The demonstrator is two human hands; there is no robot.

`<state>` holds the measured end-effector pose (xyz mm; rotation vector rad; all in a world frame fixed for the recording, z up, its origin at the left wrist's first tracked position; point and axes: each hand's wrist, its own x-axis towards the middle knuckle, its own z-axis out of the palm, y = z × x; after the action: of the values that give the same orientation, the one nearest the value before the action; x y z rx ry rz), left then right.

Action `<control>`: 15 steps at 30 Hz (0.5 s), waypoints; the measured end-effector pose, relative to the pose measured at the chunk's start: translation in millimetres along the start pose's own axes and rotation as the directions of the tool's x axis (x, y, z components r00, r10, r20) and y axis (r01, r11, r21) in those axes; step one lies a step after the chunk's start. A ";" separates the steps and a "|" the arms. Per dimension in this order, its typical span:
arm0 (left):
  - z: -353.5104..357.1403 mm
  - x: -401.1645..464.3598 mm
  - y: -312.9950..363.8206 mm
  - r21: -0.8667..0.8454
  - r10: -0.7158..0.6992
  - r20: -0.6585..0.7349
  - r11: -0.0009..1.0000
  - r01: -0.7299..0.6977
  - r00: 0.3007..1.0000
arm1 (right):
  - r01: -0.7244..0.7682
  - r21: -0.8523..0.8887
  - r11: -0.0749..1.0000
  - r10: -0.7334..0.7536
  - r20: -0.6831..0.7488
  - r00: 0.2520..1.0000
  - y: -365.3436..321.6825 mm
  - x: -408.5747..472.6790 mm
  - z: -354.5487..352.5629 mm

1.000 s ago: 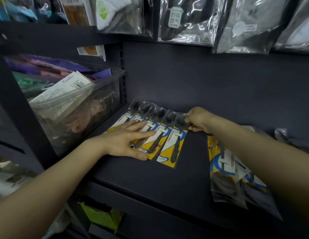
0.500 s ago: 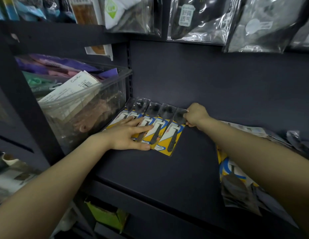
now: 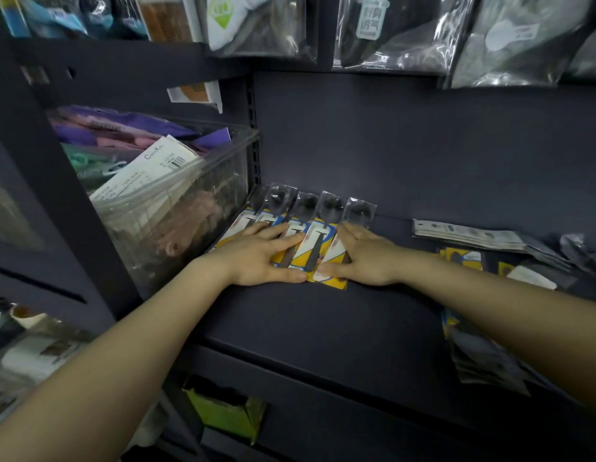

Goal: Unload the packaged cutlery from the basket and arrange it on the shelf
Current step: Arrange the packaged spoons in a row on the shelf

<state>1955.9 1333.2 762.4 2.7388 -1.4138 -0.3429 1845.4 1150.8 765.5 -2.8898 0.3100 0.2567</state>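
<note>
Yellow packs (image 3: 318, 243) — hands flat.

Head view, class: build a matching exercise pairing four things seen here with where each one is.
Things:
1. left hand
2. right hand
3. clear plastic bin
4. loose pile of packets

Places:
A. left of the shelf, beside the row
B. flat on the rightmost spoon pack
C. right side of the shelf
D. flat on the middle of the spoon pack row

Pairs: 1-D, 2-B, 3-A, 4-C
</note>
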 end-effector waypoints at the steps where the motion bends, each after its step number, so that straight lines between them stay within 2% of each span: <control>1: -2.6 1.8 0.4 -0.002 0.002 -0.002 1.000 -0.002 1.000 | -0.002 0.009 1.000 0.002 -0.009 1.000 0.4 2.1 1.3; 3: -7.3 4.8 2.2 0.026 0.017 -0.010 1.000 -0.017 1.000 | 0.015 0.015 1.000 -0.014 -0.046 0.999 3.4 4.3 2.1; 5: -8.8 5.2 5.3 0.020 0.037 -0.055 0.999 -0.036 0.998 | 0.054 0.069 0.996 -0.042 -0.160 0.986 13.0 -0.1 -5.6; 7: -6.9 2.8 12.8 -0.075 0.067 -0.174 0.994 -0.081 0.982 | 0.049 0.102 0.994 -0.013 -0.327 0.945 38.7 -7.3 -19.3; 8: -5.4 1.7 18.6 -0.112 0.097 -0.251 0.985 -0.129 0.963 | 0.009 0.074 0.997 0.018 -0.360 0.933 57.6 -11.7 -25.9; 11: -2.2 4.7 43.1 -0.084 0.251 -0.368 0.950 -0.301 0.896 | -0.147 -0.077 0.986 0.120 -0.285 0.951 113.0 -32.5 -40.0; 15: -5.0 10.4 81.1 -0.061 0.343 -0.378 0.918 -0.393 0.860 | -0.142 -0.149 0.979 0.115 -0.178 0.977 141.8 -54.4 -55.3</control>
<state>1897.8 1277.2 776.4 2.2023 -1.6807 0.0798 1769.0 1012.7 800.6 -3.0618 0.5307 0.0600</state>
